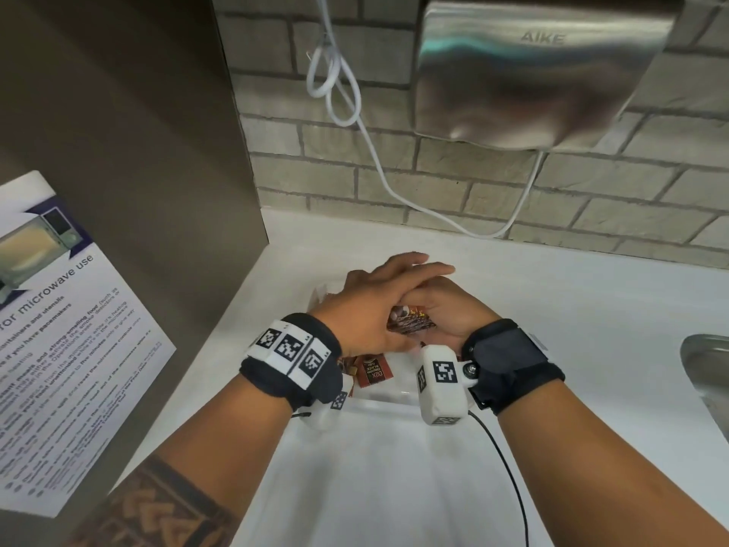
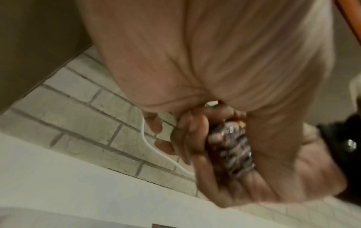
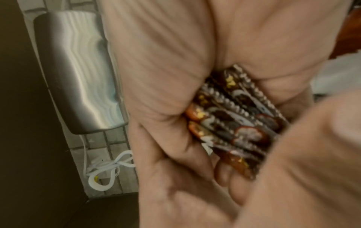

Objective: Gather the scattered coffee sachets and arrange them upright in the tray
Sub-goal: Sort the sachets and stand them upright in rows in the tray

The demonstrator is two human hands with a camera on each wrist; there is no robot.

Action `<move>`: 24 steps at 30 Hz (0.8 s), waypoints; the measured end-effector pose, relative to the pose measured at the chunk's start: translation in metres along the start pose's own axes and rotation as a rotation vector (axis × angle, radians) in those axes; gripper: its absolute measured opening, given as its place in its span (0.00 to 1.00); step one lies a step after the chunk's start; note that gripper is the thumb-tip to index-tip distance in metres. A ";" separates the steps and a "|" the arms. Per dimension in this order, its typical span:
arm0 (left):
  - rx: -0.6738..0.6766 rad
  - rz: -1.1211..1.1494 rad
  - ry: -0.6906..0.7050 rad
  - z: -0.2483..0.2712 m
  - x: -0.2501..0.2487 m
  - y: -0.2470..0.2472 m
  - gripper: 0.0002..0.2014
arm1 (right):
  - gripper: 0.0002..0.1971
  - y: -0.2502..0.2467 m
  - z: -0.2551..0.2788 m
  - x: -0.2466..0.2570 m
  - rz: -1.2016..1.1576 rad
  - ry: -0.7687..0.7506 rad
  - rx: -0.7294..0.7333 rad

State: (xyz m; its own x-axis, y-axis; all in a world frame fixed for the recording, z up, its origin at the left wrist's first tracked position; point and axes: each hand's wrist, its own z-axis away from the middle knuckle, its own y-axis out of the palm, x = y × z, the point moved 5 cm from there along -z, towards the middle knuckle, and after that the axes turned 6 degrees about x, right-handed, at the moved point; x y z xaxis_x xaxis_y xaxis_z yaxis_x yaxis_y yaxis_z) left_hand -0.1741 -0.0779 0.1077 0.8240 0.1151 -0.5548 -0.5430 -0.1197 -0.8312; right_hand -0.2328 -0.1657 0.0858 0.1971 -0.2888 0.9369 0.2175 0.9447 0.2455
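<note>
A stack of several red-brown coffee sachets [image 1: 410,319] stands on edge inside my right hand [image 1: 445,309], whose fingers curl round it; the right wrist view shows the sachets' [image 3: 234,117] crimped edges packed together. My left hand [image 1: 394,286] lies across the top with its fingers stretched over the right hand's fingers, pressing on the stack [image 2: 230,148]. Both hands hover over a clear plastic tray [image 1: 394,400] on the white counter. A few loose sachets [image 1: 372,372] lie flat in the tray beneath my left wrist. Most of the tray is hidden by my hands.
A steel hand dryer [image 1: 532,73] hangs on the brick wall, its white cable [image 1: 343,92] looping down to the counter. A brown cabinet side with a microwave notice [image 1: 59,329] stands at left. A steel sink [image 1: 710,373] edges in at right.
</note>
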 end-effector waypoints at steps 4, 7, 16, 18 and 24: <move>-0.074 -0.008 0.005 -0.003 0.004 -0.010 0.40 | 0.11 0.004 -0.002 0.000 -0.062 0.006 -0.016; -0.099 0.015 -0.015 -0.005 0.009 -0.016 0.37 | 0.06 0.004 0.002 0.008 -0.009 0.026 -0.055; -0.342 0.660 -0.086 -0.006 0.011 -0.043 0.56 | 0.08 0.006 0.014 0.039 -0.036 -0.062 -0.002; -0.357 1.135 -0.200 -0.005 0.019 -0.037 0.59 | 0.10 0.012 0.017 0.045 -0.061 -0.093 0.052; -0.057 1.543 -0.137 -0.011 0.001 -0.013 0.28 | 0.16 0.024 0.013 0.041 0.026 -0.175 -0.005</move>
State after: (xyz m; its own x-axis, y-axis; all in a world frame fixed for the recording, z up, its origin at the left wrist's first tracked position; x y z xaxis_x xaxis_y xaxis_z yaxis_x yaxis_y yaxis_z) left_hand -0.1646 -0.0867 0.1184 -0.5321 -0.0648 -0.8442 -0.8131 -0.2386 0.5309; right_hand -0.2318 -0.1533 0.1333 0.0330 -0.2324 0.9721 0.2197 0.9505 0.2198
